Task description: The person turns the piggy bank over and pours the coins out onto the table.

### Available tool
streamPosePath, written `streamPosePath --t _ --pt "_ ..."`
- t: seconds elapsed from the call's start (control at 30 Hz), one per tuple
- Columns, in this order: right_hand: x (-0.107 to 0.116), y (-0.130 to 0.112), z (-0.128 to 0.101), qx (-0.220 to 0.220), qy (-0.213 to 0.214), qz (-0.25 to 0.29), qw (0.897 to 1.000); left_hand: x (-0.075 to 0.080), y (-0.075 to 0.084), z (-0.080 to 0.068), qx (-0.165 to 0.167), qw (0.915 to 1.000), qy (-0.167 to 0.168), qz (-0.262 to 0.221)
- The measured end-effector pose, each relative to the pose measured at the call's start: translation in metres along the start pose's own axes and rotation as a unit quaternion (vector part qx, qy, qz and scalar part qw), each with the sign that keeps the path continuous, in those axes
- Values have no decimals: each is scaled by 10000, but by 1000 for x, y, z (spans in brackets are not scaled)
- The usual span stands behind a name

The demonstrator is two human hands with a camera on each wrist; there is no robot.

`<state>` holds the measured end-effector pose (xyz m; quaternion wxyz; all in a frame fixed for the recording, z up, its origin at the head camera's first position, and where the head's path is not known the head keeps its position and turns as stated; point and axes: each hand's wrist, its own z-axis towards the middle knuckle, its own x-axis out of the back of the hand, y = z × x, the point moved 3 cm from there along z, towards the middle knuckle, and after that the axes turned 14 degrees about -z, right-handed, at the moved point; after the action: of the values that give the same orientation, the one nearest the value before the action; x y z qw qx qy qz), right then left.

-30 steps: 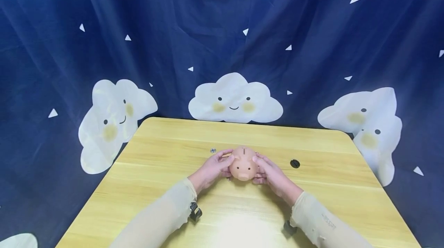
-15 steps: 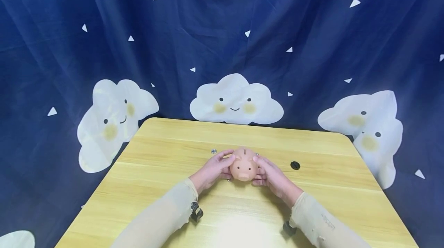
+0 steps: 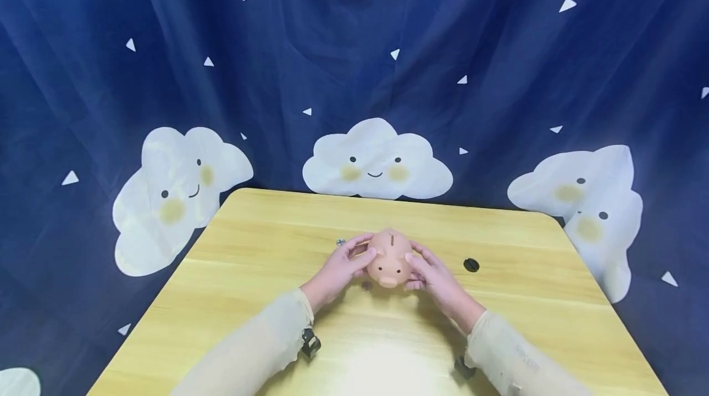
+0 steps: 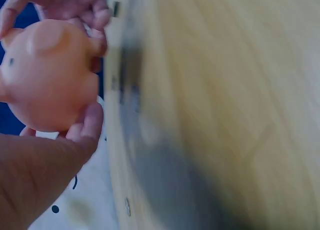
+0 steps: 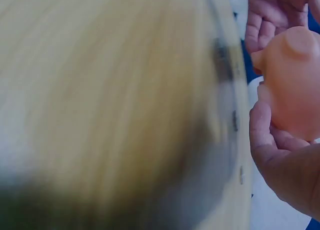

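Lifted a little since half a second ago, the piggy bank (image 3: pixel 390 258) now sits higher between the two hands, and a small coin (image 3: pixel 366 286) that it covered shows on the wood just under its lower left. Nearest the camera, at the bottom of the head view, two pale sleeves (image 3: pixel 252 350) run up from the lower edge toward the middle of the frame. Above them the left hand (image 3: pixel 339 270) holds the left flank of the pink pig with fingers curled round it, and the right hand (image 3: pixel 434 279) grips the right flank the same way, thumb over the top; the left wrist view shows the pig clear of the table (image 3: pixel 266 273), cupped from both sides. Its snout faces the camera and its slot points up. Just left of the left fingertips lies a second coin (image 3: pixel 340 241), and a dark round plug (image 3: pixel 471 265) lies to the right of the pig, well apart. Behind the table, filling the upper frame, hangs a dark blue curtain (image 3: pixel 310 32) printed with white clouds.
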<state>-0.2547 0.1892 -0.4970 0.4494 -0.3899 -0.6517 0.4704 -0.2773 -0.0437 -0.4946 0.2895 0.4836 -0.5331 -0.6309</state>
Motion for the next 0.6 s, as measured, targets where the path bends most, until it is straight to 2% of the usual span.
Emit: streamPosePath --t 0.07,0.23,0.33,0.5,0.6 --pt "0 4 3 -162 -64 88 9998 1 -5 1 159 9997 22 -206" --pt "2 6 7 -182 -37 90 9998 1 -5 5 153 9995 -5 -279" --pt "2 7 7 -317 -91 7 9995 0 -6 5 354 9991 13 -242" --pt "-1 9 6 -735 -218 -45 9970 2 -13 6 743 9968 258 -120" --pt "-2 8 7 -910 -253 -43 9955 2 -15 7 821 9959 387 -22"
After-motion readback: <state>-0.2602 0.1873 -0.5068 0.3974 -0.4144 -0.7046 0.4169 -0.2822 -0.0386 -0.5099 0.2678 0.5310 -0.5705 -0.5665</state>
